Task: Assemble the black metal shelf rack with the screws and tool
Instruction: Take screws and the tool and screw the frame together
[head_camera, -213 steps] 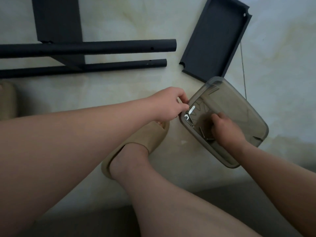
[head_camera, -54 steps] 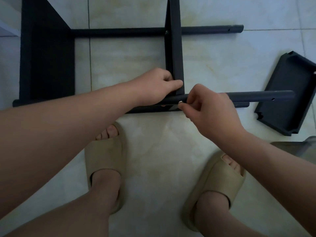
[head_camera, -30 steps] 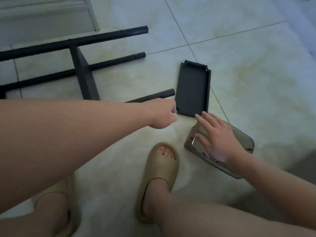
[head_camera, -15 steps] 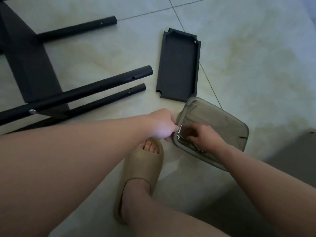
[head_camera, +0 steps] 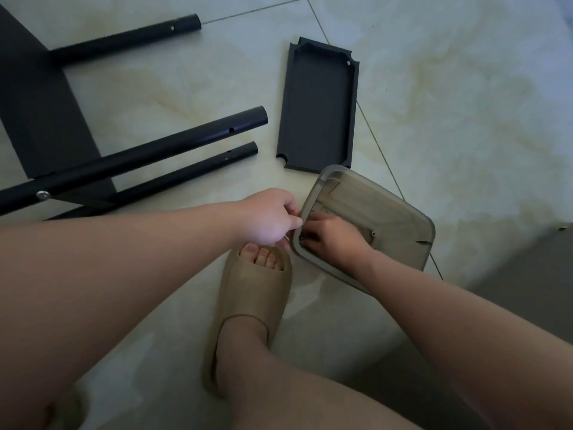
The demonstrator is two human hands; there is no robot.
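Three round black metal tubes (head_camera: 155,147) lay across the upper left, each with a small hole near its free end, the middle one raised above the lowest, which ran just beside it. There were two flat black metal shelf panels: one fixed black panel (head_camera: 37,103) stood between the tubes at the far left, and one loose rimmed black shelf tray (head_camera: 319,107) lay flat, open side up, just off the tube ends. One silver screw head (head_camera: 43,194) showed on the middle tube where it met the fixed panel. Two beige foam slippers were in view, one beige slipper (head_camera: 257,293) on the foot at centre, the other only an edge at the lower left corner. All of it sat on a pale glossy tiled floor (head_camera: 465,119) with faint yellowish veining and thin dark grout lines. One smoky translucent plastic box (head_camera: 400,212) with rounded corners sat near the tray's lower edge; inside it, one small pale screw-like piece (head_camera: 373,233) lay beside the right hand (head_camera: 331,237), which reached down into the box with fingers bent onto its bottom, and whether they pinched anything could not be told. The left hand (head_camera: 269,218) had its fingers curled against the box's near left rim; whether they gripped the rim or some small thing was not clear
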